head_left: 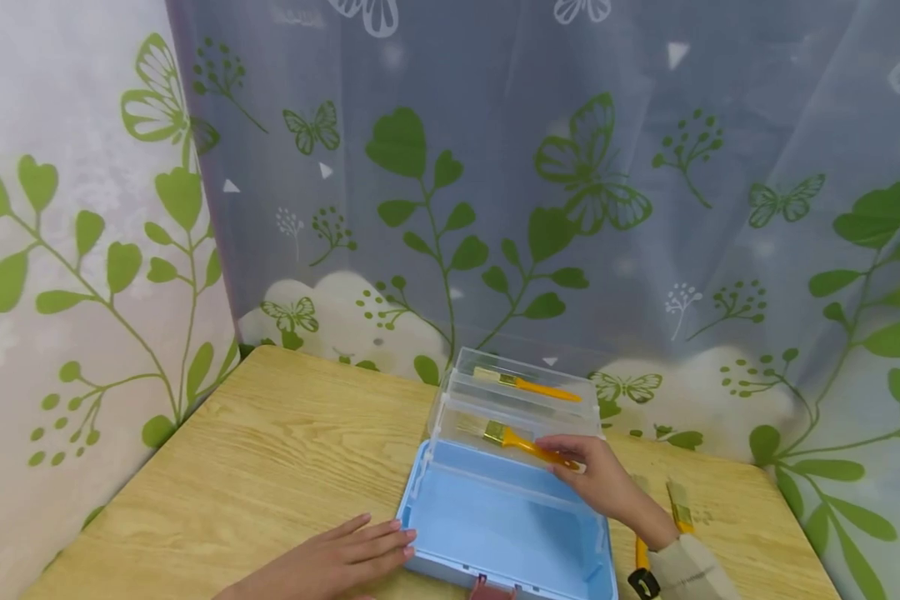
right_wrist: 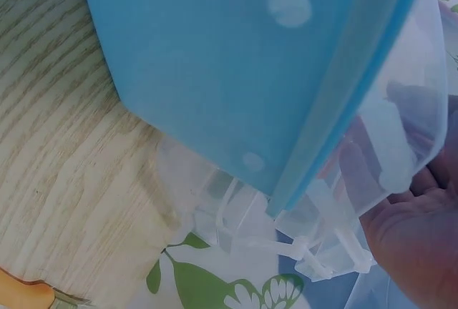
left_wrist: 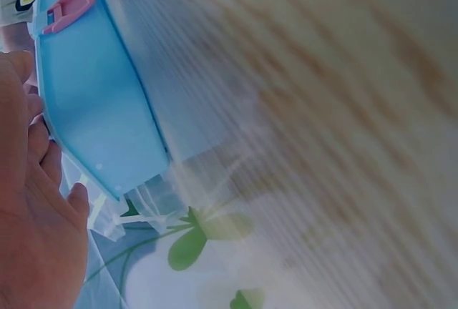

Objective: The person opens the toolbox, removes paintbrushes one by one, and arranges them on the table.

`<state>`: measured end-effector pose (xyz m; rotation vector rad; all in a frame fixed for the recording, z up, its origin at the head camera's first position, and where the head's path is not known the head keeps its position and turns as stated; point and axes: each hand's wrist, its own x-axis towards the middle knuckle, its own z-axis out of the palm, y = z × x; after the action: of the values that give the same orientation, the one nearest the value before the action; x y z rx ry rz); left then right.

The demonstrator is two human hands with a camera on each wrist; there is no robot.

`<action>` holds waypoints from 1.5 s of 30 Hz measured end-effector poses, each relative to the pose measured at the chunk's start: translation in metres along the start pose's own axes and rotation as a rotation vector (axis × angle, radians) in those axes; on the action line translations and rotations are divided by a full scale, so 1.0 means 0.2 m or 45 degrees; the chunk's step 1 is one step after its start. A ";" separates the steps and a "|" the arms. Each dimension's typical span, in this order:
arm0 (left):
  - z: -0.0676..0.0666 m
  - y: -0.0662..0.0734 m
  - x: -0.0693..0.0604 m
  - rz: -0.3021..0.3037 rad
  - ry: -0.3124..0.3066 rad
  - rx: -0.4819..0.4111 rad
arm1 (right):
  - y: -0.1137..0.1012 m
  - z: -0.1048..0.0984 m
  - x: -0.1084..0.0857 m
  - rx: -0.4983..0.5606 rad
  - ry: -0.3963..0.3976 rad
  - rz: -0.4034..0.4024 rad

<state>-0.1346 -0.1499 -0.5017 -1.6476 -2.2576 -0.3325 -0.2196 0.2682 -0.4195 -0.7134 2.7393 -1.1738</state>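
A light-blue plastic toolbox (head_left: 487,521) stands open on the table, its clear tiered trays (head_left: 457,392) raised at the back. My right hand (head_left: 600,475) pinches the orange handle of a paintbrush (head_left: 517,441), whose bristles point left over the lower tray. Another orange-handled paintbrush (head_left: 547,390) lies in the upper tray. Against the toolbox's left edge rest the fingertips of my left hand (head_left: 337,557), fingers straight. The left wrist view shows this hand (left_wrist: 43,209) beside the blue wall. In the right wrist view, clear plastic partly covers the fingers, and the held brush is hidden.
Two more paintbrushes lie on the wooden table (head_left: 307,433) right of the toolbox: one brush (head_left: 679,507) by the wrist, another (head_left: 641,554) partly behind the forearm. A dark-red latch (head_left: 492,588) hangs at the toolbox front. Patterned curtain (head_left: 480,167) borders the table's back.
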 end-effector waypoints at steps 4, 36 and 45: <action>-0.01 0.00 0.00 0.018 0.004 0.039 | 0.01 0.01 0.00 -0.023 0.025 0.011; -0.01 0.01 0.01 0.009 -0.012 0.054 | 0.01 0.06 -0.01 -0.125 0.101 -0.030; -0.01 0.01 0.01 0.004 -0.009 0.062 | 0.01 0.05 -0.02 -0.185 0.098 -0.034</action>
<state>-0.1322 -0.1482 -0.4984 -1.6304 -2.2494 -0.2696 -0.2150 0.2639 -0.4293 -0.7362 2.9114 -1.0366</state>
